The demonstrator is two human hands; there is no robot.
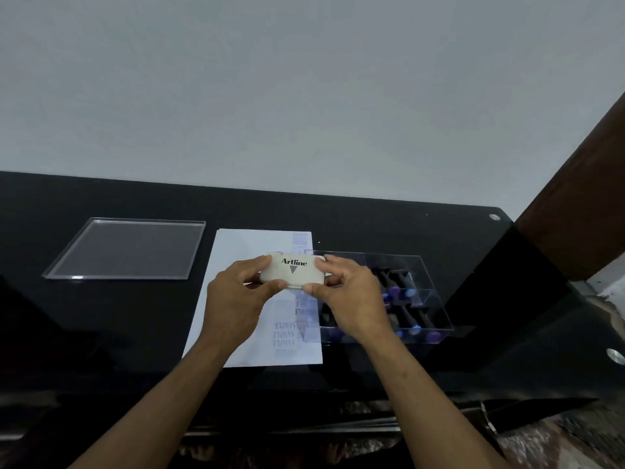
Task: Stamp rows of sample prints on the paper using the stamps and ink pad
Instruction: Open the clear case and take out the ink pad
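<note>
A cream ink pad case (293, 269) marked "Artline", its lid closed, is held above the white paper (243, 299). My left hand (236, 299) grips its left end and my right hand (348, 296) grips its right end, thumbs at the near edge. The paper lies on the black table and carries faint purple "SAMPLE" prints along its right side and lower middle. Several stamps with dark handles and blue or purple ends (402, 292) lie in a clear box (429, 282) to the right of the paper, partly hidden by my right hand.
A clear flat acrylic lid (128, 248) lies on the black glass table (84, 316) left of the paper. A brown wooden post (581, 198) rises at the right. A plain grey wall stands behind the table.
</note>
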